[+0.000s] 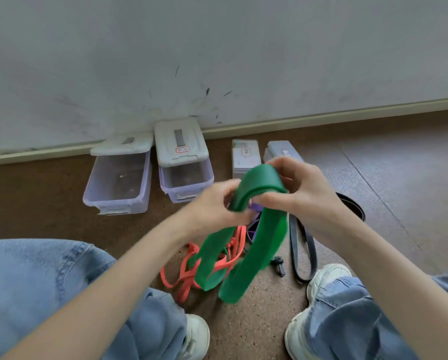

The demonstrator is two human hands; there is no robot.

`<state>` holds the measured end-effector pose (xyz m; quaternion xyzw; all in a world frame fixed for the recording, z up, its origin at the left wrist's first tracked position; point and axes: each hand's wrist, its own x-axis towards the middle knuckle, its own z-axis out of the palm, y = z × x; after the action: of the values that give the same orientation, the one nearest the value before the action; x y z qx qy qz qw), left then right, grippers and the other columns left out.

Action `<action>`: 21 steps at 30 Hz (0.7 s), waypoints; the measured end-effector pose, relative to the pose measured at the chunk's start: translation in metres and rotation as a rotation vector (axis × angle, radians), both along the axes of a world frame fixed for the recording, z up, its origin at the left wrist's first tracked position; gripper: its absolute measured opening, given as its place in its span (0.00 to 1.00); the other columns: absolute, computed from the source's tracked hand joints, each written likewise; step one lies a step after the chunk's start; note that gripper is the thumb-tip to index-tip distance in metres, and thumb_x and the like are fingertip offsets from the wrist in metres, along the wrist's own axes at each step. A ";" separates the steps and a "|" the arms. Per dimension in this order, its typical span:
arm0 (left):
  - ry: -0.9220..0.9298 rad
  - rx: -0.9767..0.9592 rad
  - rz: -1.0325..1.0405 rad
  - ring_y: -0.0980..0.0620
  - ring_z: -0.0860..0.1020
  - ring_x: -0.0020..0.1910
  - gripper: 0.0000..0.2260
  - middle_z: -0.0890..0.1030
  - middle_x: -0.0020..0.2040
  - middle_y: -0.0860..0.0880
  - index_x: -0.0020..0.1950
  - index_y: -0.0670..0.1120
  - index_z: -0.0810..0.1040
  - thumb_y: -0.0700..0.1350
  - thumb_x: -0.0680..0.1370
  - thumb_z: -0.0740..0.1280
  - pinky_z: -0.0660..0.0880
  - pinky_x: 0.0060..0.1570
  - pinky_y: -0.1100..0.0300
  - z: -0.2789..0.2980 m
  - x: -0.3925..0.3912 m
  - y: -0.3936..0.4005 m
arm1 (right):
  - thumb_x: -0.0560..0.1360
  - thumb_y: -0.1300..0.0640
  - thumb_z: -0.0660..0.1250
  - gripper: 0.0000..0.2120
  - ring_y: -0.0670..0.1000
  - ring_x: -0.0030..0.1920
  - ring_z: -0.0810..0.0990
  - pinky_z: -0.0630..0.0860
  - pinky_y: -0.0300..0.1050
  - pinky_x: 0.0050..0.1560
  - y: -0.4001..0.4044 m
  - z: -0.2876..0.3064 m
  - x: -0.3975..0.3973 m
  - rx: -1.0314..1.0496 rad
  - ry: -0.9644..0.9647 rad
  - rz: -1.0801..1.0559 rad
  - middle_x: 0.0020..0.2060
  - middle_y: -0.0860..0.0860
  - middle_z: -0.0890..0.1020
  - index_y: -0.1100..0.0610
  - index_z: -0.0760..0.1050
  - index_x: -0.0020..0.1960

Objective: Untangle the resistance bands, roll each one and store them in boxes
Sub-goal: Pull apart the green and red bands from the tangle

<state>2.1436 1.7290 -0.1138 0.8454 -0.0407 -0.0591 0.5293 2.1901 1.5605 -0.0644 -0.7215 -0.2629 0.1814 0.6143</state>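
Both forearms are bare and enter from the bottom corners of the frame, converging toward the centre. Left hand [215, 203]: raised at mid-frame, fingers curled, thumb and fingertips pinching the green band [259, 185] on its left side. Right hand [299, 189]: just right of centre, slightly higher, fingers curled over the top of the band's fold, thumb underneath. The hands are close together, knuckles facing outward.

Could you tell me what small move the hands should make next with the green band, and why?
Probably keep rolling: the left hand and right hand both grip the green band where its top is folded over, while long tails hang down over the orange band on the floor. The open box can wait until the roll is finished.
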 end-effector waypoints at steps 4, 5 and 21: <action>0.163 0.112 0.050 0.52 0.73 0.35 0.07 0.77 0.36 0.47 0.38 0.45 0.73 0.41 0.69 0.71 0.73 0.41 0.52 -0.048 -0.010 0.001 | 0.65 0.65 0.71 0.09 0.49 0.38 0.80 0.80 0.44 0.42 -0.004 0.018 0.006 0.403 0.188 -0.004 0.37 0.50 0.81 0.56 0.77 0.44; 0.203 0.166 0.060 0.53 0.72 0.35 0.07 0.76 0.35 0.48 0.37 0.46 0.73 0.41 0.70 0.71 0.72 0.40 0.54 -0.052 -0.009 0.008 | 0.65 0.64 0.72 0.09 0.49 0.39 0.81 0.80 0.46 0.44 -0.007 0.020 0.010 0.402 0.163 -0.026 0.37 0.50 0.81 0.55 0.78 0.43; -0.143 0.072 -0.031 0.60 0.72 0.31 0.09 0.75 0.32 0.54 0.40 0.50 0.74 0.39 0.67 0.71 0.68 0.32 0.66 0.050 0.005 0.010 | 0.71 0.71 0.67 0.10 0.43 0.39 0.80 0.77 0.39 0.41 -0.002 -0.004 0.009 -0.157 -0.126 0.038 0.37 0.48 0.82 0.59 0.79 0.48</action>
<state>2.1486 1.7391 -0.0642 0.8652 -0.0893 -0.0082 0.4933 2.1992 1.5583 -0.0686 -0.7721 -0.2998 0.1674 0.5348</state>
